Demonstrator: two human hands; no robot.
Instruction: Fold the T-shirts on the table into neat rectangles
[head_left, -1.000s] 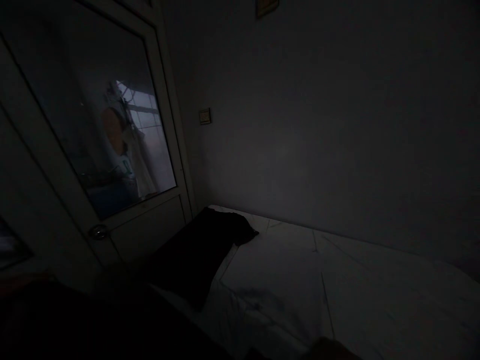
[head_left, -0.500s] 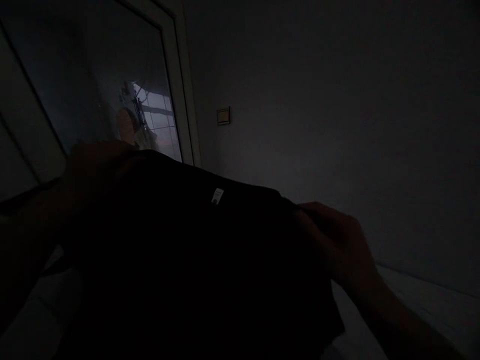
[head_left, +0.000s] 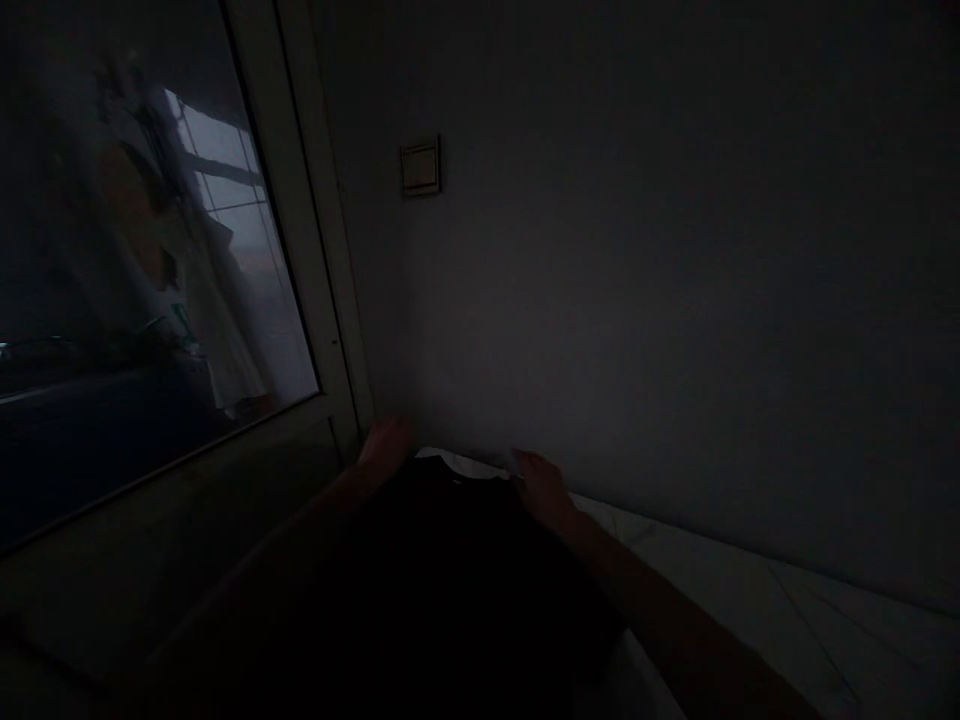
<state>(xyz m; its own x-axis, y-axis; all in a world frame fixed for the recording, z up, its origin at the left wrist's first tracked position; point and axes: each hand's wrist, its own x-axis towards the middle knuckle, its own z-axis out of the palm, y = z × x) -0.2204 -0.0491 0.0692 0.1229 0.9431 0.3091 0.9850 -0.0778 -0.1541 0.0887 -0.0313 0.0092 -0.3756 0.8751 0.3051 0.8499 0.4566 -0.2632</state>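
A black T-shirt point(head_left: 457, 590) is stretched out in front of me, its neckline at the far end with a small pale label point(head_left: 457, 482) inside the collar. At its left shoulder my left hand point(head_left: 386, 445) is closed on the cloth, slightly smeared and dim. My right hand point(head_left: 544, 485) grips the other shoulder, fingers bent over the edge. The shirt's lower part is lost in darkness, and folds cannot be made out.
A pale, veined marble-like surface point(head_left: 720, 570) runs along the foot of a grey wall point(head_left: 637, 280). To the left stands a framed glass door point(head_left: 300, 200), with hanging things visible in its pane. A light switch point(head_left: 420, 167) is on the wall.
Both hands have moved farther away and lower with the T-shirt, and closer to each other. The shirt has come down toward the pale surface. The view has shifted, showing more of the door pane.
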